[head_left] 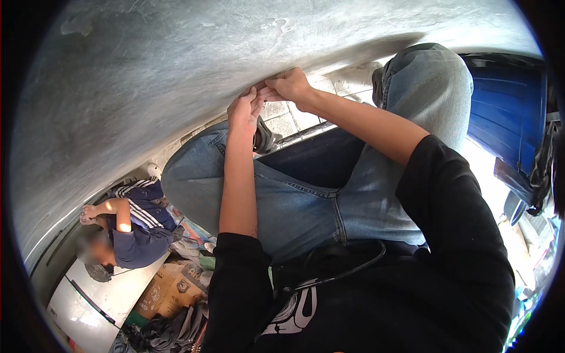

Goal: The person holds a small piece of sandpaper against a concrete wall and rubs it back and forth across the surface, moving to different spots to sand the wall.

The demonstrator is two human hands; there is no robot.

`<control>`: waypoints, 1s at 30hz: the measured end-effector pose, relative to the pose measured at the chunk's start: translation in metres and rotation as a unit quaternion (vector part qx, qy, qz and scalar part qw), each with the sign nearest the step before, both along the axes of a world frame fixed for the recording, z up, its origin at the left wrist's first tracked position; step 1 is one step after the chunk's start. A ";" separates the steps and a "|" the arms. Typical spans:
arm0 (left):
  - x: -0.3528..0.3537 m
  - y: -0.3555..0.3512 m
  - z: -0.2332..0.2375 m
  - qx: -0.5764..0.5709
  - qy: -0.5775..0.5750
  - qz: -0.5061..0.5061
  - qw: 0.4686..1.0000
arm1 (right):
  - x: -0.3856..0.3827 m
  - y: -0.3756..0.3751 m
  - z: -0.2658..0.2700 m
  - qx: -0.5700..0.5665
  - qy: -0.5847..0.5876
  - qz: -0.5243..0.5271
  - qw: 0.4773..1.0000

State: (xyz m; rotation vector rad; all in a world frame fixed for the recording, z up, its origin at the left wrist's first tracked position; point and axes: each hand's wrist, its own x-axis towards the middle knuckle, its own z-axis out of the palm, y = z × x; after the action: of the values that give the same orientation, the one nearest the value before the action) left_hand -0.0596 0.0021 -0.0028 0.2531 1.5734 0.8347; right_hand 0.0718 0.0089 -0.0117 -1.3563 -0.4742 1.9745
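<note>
A large grey sheet-like surface (pixel 176 65), scuffed and smoothly curved, fills the top and left of the head view. Along its lower edge my two hands come together, almost touching. My left hand (pixel 243 112) has its fingers bent and closed near that edge, thumb uppermost. Just to its right, my right hand (pixel 288 87) is curled with the fingertips pointing toward the left hand. Whatever the fingers grip, if anything, is hidden between them and the edge.
My jeans-clad legs (pixel 294 206) are spread under the sheet. A blue plastic object (pixel 506 112) stands at right. Down at left, another person in a dark shirt (pixel 138 244) is close to the sheet, beside a cardboard box (pixel 168 288) and a white panel (pixel 88 306). Paving (pixel 282 120) shows below my hands.
</note>
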 end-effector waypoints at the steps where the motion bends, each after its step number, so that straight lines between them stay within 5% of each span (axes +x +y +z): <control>1: 0.000 0.000 -0.002 0.001 0.000 0.002 1.000 | -0.002 0.000 -0.003 0.001 0.000 0.002 1.000; 3: 0.001 0.000 -0.004 -0.007 0.018 -0.001 1.000 | -0.006 0.000 -0.002 -0.007 -0.006 -0.052 0.999; 30: 0.013 -0.004 -0.009 0.067 0.025 0.041 0.997 | 0.001 0.000 0.000 -0.012 -0.007 -0.011 1.000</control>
State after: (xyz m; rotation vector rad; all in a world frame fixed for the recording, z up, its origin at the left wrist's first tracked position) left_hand -0.0468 -0.0019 -0.0118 0.3089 1.5850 1.0068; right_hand 0.0729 0.0089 -0.0116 -1.3855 -0.4424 1.9591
